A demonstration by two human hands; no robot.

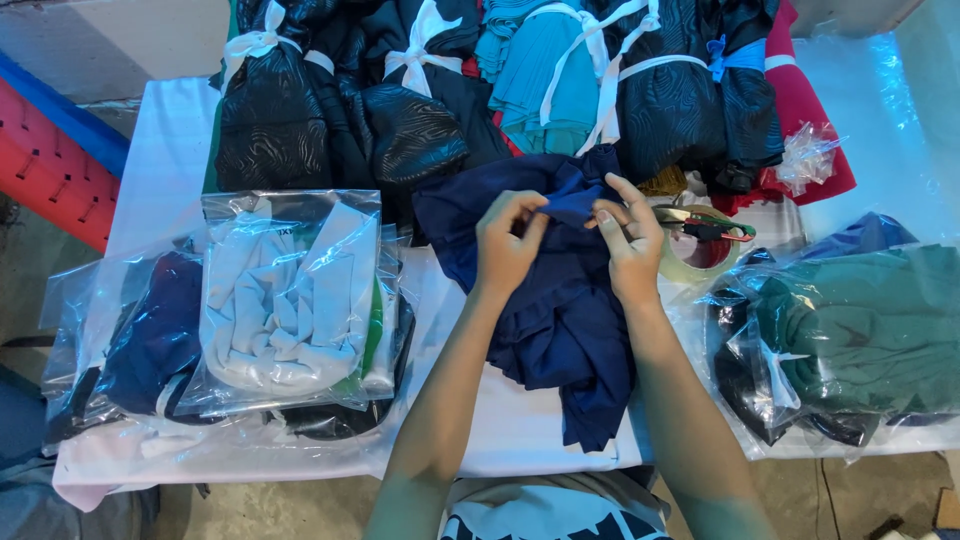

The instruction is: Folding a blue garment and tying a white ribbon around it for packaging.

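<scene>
A crumpled navy blue garment (560, 310) lies in the middle of the white table (160, 160). My left hand (507, 243) and my right hand (626, 236) are both raised over it, each pinching the same upper fold of the navy cloth between thumb and fingers. The two hands are close together, with a short stretch of fabric between them.
Clear plastic bags with folded clothes lie on both sides: a white garment bag (290, 295) at left, a green garment bag (860, 330) at right. Tied bundles of black and teal cloth (560, 70) fill the back. A tape roll (700, 250) sits by my right hand.
</scene>
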